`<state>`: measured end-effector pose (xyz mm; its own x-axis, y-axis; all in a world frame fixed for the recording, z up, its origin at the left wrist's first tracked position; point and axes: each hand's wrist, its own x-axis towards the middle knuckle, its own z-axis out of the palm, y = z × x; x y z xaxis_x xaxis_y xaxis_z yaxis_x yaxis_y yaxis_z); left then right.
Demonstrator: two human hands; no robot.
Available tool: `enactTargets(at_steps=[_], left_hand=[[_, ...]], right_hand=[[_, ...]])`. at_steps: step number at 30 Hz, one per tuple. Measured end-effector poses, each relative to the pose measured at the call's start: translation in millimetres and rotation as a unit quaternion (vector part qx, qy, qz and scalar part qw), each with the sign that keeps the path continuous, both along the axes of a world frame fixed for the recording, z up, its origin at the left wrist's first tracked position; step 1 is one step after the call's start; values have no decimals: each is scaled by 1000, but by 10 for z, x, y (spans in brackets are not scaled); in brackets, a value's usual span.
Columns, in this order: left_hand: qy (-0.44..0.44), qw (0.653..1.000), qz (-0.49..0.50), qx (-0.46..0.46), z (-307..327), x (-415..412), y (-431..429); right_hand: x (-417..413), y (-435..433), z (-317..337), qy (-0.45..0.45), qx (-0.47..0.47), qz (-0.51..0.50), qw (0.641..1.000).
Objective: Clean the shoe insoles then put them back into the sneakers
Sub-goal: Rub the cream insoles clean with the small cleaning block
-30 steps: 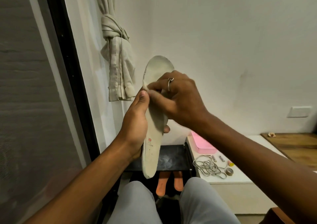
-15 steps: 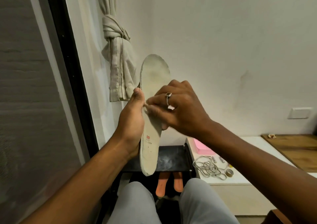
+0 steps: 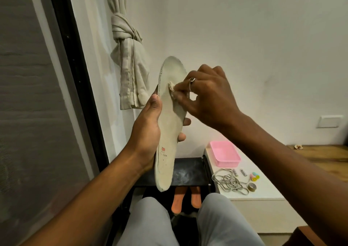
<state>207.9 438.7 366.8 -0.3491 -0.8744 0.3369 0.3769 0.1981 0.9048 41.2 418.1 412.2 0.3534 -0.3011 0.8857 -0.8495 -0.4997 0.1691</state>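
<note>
White cabinet top (image 3: 268,186) bears pink tray (image 3: 227,164), tangled laces (image 3: 228,182), tape roll (image 3: 252,187).

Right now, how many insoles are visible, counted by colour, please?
Off-white insole, gripped by the left hand, small cloth from the right hand pressed on it: 1
Orange insoles, lower down: 2
Total: 3
</note>
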Motion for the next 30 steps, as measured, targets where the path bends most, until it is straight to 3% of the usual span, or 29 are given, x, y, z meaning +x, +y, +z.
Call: enactTargets(at_steps=[6,11,16,21,27,30], left_hand=[[31,999,17,23,13,33,-40],[0,1000,4,-3,-4,3,-8],[17,999,35,14,21,28,-39],[-7,1000,10,-3,14,0,8],[0,999,42,22,7,13,-28],[-11,1000,28,9,11,-4,6]], right_hand=[[127,234,-202,115,77,48,989],[-15,37,-16,31,12,-1,999],[121,238,-259,122,61,62,989],[-59,90,-67,58,30,1,998],[72,294,-288,158,57,69,983],[-41,193,-165,130,35,30,990]])
